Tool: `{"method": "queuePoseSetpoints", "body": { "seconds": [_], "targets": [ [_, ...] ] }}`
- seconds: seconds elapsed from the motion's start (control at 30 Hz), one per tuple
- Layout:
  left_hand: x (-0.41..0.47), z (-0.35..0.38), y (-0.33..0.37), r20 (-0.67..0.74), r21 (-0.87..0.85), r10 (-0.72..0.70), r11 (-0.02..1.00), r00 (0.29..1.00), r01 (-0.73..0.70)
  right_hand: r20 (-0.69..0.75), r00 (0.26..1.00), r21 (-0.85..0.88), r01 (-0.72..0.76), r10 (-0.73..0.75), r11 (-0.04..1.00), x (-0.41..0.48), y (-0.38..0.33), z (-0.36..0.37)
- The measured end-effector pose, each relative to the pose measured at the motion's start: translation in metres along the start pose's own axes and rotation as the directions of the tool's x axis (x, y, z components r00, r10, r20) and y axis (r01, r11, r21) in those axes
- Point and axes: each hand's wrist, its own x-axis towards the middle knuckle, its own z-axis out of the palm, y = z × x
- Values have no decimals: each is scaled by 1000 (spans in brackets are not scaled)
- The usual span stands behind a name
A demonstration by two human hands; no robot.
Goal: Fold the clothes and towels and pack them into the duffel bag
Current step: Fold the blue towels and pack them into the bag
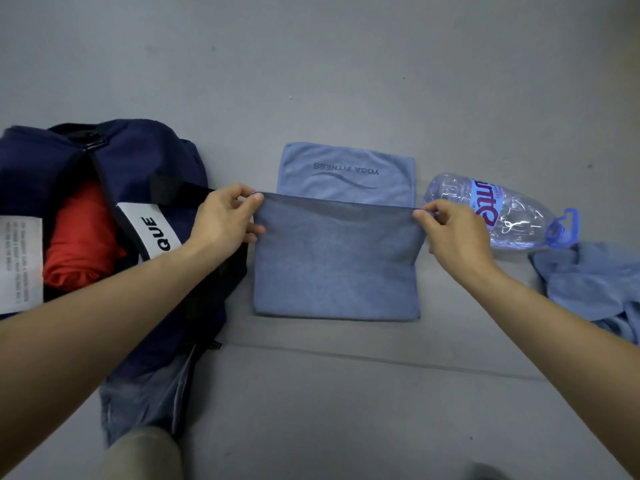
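Observation:
A blue towel [337, 261] printed "YOGA FITNESS" lies on the grey surface in the middle, its near half folded over and lifted. My left hand [225, 216] pinches the raised edge's left corner and my right hand [453, 230] pinches the right corner. The navy duffel bag [145, 157] lies open at the left, touching my left wrist. A folded red garment [81, 237] sits inside it. Another blue cloth [588, 285] lies crumpled at the right edge.
A clear plastic water bottle [502, 209] with a blue handle lies on its side just right of the towel, close to my right hand. A seam crosses the grey surface [346, 81] in front of me. My knee [142, 455] shows at the bottom.

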Motion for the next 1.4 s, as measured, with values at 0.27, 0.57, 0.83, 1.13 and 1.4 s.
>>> {"method": "queuePoseSetpoints", "body": {
  "seconds": [0.27, 0.57, 0.83, 1.13, 1.4],
  "targets": [
    [10, 23, -9, 75, 47, 36, 998, 997, -40, -23, 996, 246, -82, 90, 966, 8, -2, 22],
    [48, 12, 27, 53, -83, -8, 997, 999, 12, -35, 996, 251, -65, 76, 966, 47, -27, -14],
    [142, 25, 59, 3, -70, -34, 997, 999, 34, -48, 997, 45, -52, 54, 998, 144, -47, -14],
    [29, 77, -40, 400, 509, 420, 638, 815, -578, 356, 835, -289, 526, -420, 800, 34, -17, 38],
    [-82, 58, -136, 498, 747, 215, 386, 840, -541, 516, 785, -509, 602, -342, 615, -86, 85, 59]
  ]
}}
